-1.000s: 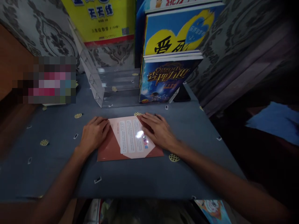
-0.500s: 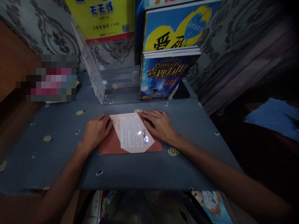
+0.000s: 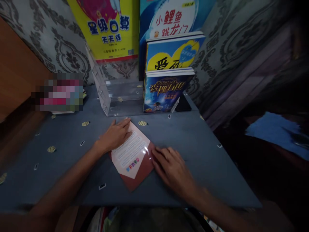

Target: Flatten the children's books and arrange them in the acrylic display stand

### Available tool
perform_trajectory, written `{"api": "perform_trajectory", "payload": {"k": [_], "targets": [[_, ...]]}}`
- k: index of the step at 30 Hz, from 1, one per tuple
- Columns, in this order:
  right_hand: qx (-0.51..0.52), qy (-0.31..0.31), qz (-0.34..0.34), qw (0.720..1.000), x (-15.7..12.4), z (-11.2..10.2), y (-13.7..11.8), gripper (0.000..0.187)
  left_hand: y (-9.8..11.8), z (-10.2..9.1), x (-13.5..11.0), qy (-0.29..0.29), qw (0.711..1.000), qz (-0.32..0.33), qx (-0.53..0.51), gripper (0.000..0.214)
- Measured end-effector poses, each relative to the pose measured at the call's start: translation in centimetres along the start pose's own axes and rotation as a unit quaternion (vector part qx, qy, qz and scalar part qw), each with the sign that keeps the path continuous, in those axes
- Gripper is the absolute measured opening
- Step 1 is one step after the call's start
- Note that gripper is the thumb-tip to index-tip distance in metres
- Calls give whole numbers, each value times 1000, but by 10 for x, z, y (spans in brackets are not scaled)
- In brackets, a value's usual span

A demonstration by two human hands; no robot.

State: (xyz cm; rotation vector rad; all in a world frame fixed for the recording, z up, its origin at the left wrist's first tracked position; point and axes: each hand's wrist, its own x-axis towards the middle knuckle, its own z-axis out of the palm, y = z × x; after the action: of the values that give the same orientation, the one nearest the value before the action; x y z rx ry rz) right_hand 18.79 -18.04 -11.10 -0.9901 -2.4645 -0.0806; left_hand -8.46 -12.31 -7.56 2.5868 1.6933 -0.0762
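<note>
A thin reddish-brown booklet (image 3: 136, 175) with a pale printed panel (image 3: 130, 151) lies turned at an angle on the blue-grey tablecloth (image 3: 198, 154). My left hand (image 3: 116, 135) lies flat on its upper left corner, fingers stretched out. My right hand (image 3: 172, 167) rests flat against its right edge, fingers extended and slightly blurred. Neither hand grips the booklet.
A clear acrylic stand (image 3: 116, 96) sits at the back with several books upright in it: a dark blue one (image 3: 164, 93), a blue-and-yellow one (image 3: 172, 53), a yellow one (image 3: 108, 29). More books (image 3: 60, 111) lie back left. The table's front edge is near me; the right drops to dark floor.
The booklet has been rotated from lying square to lying diagonal. My left hand moved up to its far corner, my right hand came down toward me along its right edge. The camera tilted up.
</note>
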Motion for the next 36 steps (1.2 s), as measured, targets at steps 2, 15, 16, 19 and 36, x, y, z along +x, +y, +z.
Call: {"api": "perform_trajectory", "payload": {"k": [2, 15, 16, 19, 36], "targets": [[4, 0, -2, 1000, -6, -4, -12, 27, 6, -1, 9, 4, 1000, 14, 14, 49], [119, -51, -37, 991, 8, -5, -33, 15, 15, 17, 36, 70, 997, 27, 0, 50], [136, -55, -40, 988, 12, -5, -28, 14, 16, 19, 36, 78, 997, 20, -5, 50], [182, -68, -36, 980, 32, -3, -7, 19, 14, 21, 34, 92, 995, 19, -26, 47], [147, -85, 18, 985, 121, 76, 56, 47, -29, 43, 11, 203, 969, -140, -29, 41]]}}
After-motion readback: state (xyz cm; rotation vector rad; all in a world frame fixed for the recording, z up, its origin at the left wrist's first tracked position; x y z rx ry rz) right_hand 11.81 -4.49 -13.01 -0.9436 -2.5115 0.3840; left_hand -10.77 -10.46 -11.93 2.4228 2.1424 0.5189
